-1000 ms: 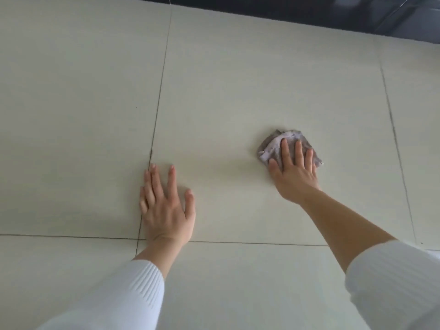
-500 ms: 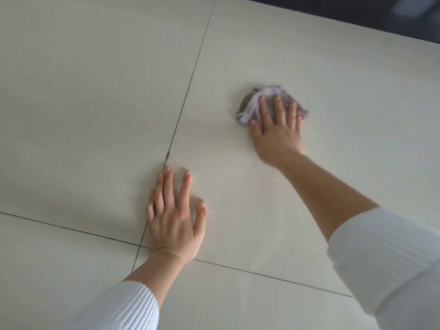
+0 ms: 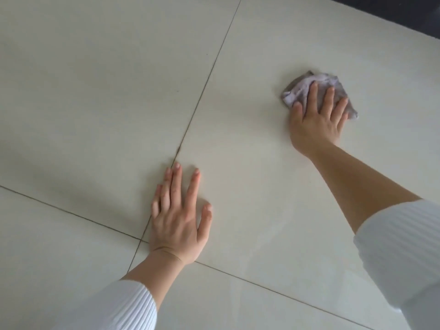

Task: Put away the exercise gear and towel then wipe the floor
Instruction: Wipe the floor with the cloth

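Note:
A small crumpled grey-lilac cloth (image 3: 300, 89) lies on the pale tiled floor (image 3: 100, 96) at the upper right. My right hand (image 3: 316, 117) presses flat on top of it, fingers spread, and hides its near part. My left hand (image 3: 178, 217) rests flat on the floor, palm down with fingers apart, over a grout line near the middle and holds nothing. Both arms wear white ribbed sleeves.
Dark grout lines (image 3: 209, 75) cross the large cream tiles. A dark strip (image 3: 392, 13), perhaps a mat or furniture base, borders the floor along the top right edge.
My right hand slid the cloth across the tile, first away from me and then to the right. The view tilted and shifted. My left hand stayed planted on the floor.

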`<action>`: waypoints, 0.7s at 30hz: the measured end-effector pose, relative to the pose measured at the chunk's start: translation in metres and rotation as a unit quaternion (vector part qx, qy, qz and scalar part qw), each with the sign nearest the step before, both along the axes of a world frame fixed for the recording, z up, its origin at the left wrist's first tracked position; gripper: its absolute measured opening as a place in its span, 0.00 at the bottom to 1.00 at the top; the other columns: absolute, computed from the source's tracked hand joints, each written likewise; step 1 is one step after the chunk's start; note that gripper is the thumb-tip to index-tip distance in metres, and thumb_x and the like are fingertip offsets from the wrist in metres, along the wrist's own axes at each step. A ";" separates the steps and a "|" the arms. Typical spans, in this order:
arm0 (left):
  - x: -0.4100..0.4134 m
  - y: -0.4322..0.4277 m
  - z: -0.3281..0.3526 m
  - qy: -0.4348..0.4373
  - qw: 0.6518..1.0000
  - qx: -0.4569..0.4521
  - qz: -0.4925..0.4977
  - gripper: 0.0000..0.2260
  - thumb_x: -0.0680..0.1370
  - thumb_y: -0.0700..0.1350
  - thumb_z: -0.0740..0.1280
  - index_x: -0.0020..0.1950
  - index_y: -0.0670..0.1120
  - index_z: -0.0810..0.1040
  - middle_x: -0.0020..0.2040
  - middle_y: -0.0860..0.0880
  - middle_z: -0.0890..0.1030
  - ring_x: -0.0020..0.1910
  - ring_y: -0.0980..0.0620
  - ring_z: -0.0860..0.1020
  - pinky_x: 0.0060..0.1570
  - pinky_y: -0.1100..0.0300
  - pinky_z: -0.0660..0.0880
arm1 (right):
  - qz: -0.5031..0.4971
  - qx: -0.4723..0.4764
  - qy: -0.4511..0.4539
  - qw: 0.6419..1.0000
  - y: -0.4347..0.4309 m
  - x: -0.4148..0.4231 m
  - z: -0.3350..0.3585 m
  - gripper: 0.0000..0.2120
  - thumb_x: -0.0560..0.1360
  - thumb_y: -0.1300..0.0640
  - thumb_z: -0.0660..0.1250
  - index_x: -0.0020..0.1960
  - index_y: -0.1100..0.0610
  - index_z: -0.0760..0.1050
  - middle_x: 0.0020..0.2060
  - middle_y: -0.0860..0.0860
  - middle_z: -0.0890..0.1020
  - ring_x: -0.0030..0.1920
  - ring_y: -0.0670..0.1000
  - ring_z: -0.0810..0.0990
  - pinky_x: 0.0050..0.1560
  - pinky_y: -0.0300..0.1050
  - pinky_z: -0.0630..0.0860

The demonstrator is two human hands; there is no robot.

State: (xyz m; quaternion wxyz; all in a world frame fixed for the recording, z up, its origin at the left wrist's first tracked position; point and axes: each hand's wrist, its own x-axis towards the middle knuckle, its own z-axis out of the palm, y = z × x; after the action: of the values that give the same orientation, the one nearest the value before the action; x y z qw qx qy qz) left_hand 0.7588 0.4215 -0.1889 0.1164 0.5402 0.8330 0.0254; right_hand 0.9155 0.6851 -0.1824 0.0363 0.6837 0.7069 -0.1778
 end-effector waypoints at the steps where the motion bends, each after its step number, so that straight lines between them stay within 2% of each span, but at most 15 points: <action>1: 0.000 0.000 0.000 -0.001 1.000 0.000 -0.002 0.29 0.77 0.56 0.52 0.78 0.48 0.59 0.78 0.42 0.55 0.77 0.43 0.53 0.70 0.47 0.56 | -0.010 -0.003 0.001 1.000 0.010 -0.023 0.000 0.28 0.82 0.42 0.43 0.79 0.47 0.41 0.79 0.53 0.41 0.77 0.61 0.36 0.75 0.58 0.35; 5: -0.001 -0.002 -0.002 -0.006 1.000 0.004 -0.008 0.30 0.77 0.57 0.52 0.78 0.48 0.57 0.79 0.43 0.53 0.77 0.44 0.53 0.70 0.47 0.56 | 0.052 -0.002 -0.003 0.999 0.024 -0.104 -0.001 0.29 0.82 0.43 0.42 0.79 0.49 0.39 0.79 0.54 0.40 0.76 0.63 0.35 0.75 0.59 0.34; 8: 0.000 -0.002 -0.002 -0.007 1.000 0.005 -0.009 0.30 0.77 0.57 0.52 0.78 0.49 0.57 0.79 0.43 0.53 0.77 0.45 0.53 0.71 0.48 0.56 | 0.185 0.004 -0.003 0.983 0.002 -0.152 0.003 0.28 0.82 0.42 0.42 0.79 0.46 0.38 0.78 0.52 0.39 0.76 0.62 0.34 0.75 0.59 0.34; 11: 0.000 -0.001 0.001 -0.009 1.000 0.007 -0.005 0.29 0.77 0.57 0.52 0.78 0.49 0.58 0.79 0.43 0.54 0.77 0.44 0.55 0.70 0.48 0.56 | 0.366 0.013 0.009 0.930 -0.046 -0.172 0.004 0.27 0.82 0.42 0.43 0.79 0.42 0.41 0.79 0.49 0.41 0.77 0.59 0.34 0.76 0.57 0.35; 14: 0.001 0.000 0.001 -0.009 1.000 0.007 -0.010 0.29 0.77 0.57 0.52 0.77 0.48 0.60 0.78 0.43 0.55 0.77 0.44 0.55 0.70 0.48 0.56 | 0.507 0.011 0.030 0.861 -0.073 -0.139 0.005 0.25 0.82 0.42 0.45 0.78 0.41 0.46 0.79 0.47 0.46 0.78 0.56 0.37 0.76 0.53 0.37; 15: 0.000 0.000 0.000 -0.010 1.000 0.008 -0.010 0.29 0.77 0.57 0.52 0.77 0.48 0.60 0.78 0.43 0.55 0.77 0.44 0.55 0.70 0.48 0.56 | 0.527 0.016 0.027 0.849 -0.070 -0.118 0.005 0.25 0.82 0.42 0.46 0.78 0.41 0.47 0.79 0.46 0.47 0.78 0.54 0.38 0.77 0.52 0.38; 16: 0.000 0.000 0.000 -0.009 1.000 0.010 -0.008 0.29 0.77 0.57 0.52 0.77 0.48 0.60 0.78 0.43 0.55 0.77 0.44 0.55 0.70 0.48 0.56 | 0.519 0.026 0.020 0.854 -0.063 -0.096 0.005 0.25 0.82 0.42 0.46 0.78 0.41 0.47 0.79 0.46 0.47 0.78 0.53 0.39 0.77 0.51 0.38; 17: -0.001 -0.001 -0.001 -0.007 1.000 0.011 -0.007 0.29 0.77 0.57 0.52 0.77 0.49 0.60 0.78 0.43 0.55 0.77 0.44 0.55 0.70 0.48 0.56 | 0.483 0.036 0.013 0.875 -0.053 -0.072 0.004 0.25 0.82 0.42 0.45 0.78 0.42 0.46 0.79 0.46 0.47 0.78 0.53 0.40 0.77 0.50 0.39; 19: -0.001 -0.001 -0.003 -0.004 1.000 0.012 -0.010 0.29 0.77 0.57 0.52 0.77 0.49 0.59 0.78 0.43 0.55 0.77 0.43 0.55 0.70 0.48 0.55 | 0.351 0.047 0.003 0.935 -0.032 -0.027 0.005 0.26 0.82 0.42 0.44 0.78 0.42 0.45 0.79 0.46 0.46 0.78 0.52 0.40 0.77 0.48 0.39; 21: -0.001 -0.001 -0.004 -0.004 1.000 0.018 -0.013 0.29 0.77 0.57 0.52 0.77 0.49 0.59 0.78 0.43 0.56 0.77 0.44 0.55 0.70 0.49 0.53 | 0.202 0.035 -0.003 0.979 -0.020 0.009 0.006 0.25 0.82 0.42 0.44 0.78 0.42 0.45 0.79 0.46 0.45 0.78 0.52 0.39 0.76 0.48 0.39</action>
State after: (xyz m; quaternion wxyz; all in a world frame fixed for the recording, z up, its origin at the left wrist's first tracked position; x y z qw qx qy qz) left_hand 0.7579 0.4204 -0.1930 0.1103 0.5527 0.8250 0.0415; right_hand 0.9249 0.6651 -0.1767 0.0503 0.5278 0.8363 -0.1398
